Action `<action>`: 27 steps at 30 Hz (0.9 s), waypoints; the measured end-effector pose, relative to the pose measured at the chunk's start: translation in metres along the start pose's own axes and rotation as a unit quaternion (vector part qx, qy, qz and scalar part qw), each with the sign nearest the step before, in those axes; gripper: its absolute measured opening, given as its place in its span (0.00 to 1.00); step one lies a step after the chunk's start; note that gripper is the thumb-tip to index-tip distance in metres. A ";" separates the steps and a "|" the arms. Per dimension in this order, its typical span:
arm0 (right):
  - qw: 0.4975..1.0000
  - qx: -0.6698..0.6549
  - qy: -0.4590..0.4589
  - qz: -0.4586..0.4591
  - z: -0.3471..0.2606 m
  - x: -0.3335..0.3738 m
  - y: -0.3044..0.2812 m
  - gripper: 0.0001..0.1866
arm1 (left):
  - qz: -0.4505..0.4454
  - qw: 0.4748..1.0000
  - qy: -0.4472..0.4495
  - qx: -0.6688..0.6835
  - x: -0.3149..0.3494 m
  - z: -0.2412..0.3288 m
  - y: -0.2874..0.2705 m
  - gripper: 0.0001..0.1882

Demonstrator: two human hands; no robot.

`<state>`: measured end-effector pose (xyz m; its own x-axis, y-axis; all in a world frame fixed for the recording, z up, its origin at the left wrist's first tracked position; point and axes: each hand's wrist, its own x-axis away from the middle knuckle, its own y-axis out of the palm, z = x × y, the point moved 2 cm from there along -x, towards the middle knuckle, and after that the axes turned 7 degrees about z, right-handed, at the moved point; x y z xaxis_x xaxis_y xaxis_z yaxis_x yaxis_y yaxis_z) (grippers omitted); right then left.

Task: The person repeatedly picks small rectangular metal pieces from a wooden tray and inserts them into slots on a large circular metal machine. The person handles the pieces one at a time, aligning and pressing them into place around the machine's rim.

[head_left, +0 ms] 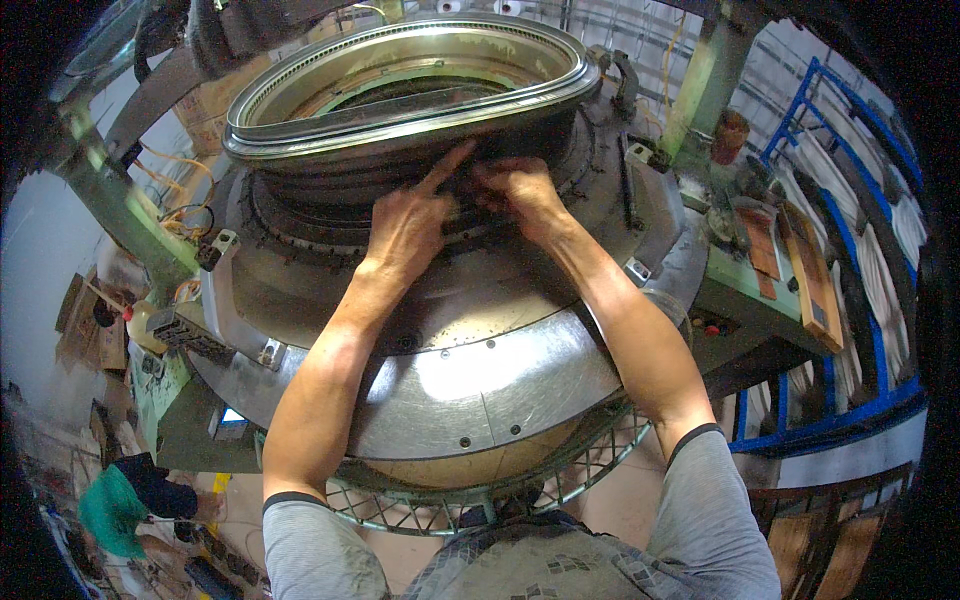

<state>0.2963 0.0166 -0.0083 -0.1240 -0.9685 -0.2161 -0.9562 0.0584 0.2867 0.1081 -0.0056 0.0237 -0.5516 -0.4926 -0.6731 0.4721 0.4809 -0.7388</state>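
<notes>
A large round machine stands before me, with a toothed metal ring (pixel 410 140) tilted at its top and a broad polished metal rim (pixel 490 385) nearest my body. Both arms reach over that rim to the dark ribbed band (pixel 330 185) just below the ring. My left hand (pixel 408 225) has its index finger stretched up against the dark band; its other fingers are partly hidden. Close beside it, my right hand (pixel 522 190) has bent fingers, blurred by motion, at the same band. Whether its fingertips hold anything is not visible.
Green posts (pixel 130 205) rise on both sides of the machine. A wooden-edged tray (pixel 810 280) sits at right, beside a blue rack (pixel 835 210) with white rolls. At lower left is a person in a green top (pixel 112 508). A lattice metal ring (pixel 400 512) runs below the rim.
</notes>
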 end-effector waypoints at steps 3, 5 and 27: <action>0.998 0.032 0.051 -0.020 -0.005 0.002 0.001 0.07 | 0.004 1.000 -0.001 0.006 0.000 0.000 0.001 0.21; 0.996 0.014 0.079 -0.035 -0.007 0.003 0.003 0.08 | 0.001 1.000 0.005 0.004 -0.001 -0.002 0.002 0.23; 0.990 0.057 -0.024 0.127 -0.014 0.005 -0.016 0.08 | -0.001 0.995 0.079 -0.058 0.007 0.008 0.015 0.26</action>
<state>0.3149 0.0076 -0.0010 -0.3741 -0.9067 -0.1946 -0.9158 0.3282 0.2314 0.1164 -0.0074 0.0071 -0.6573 -0.3778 -0.6521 0.3943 0.5649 -0.7248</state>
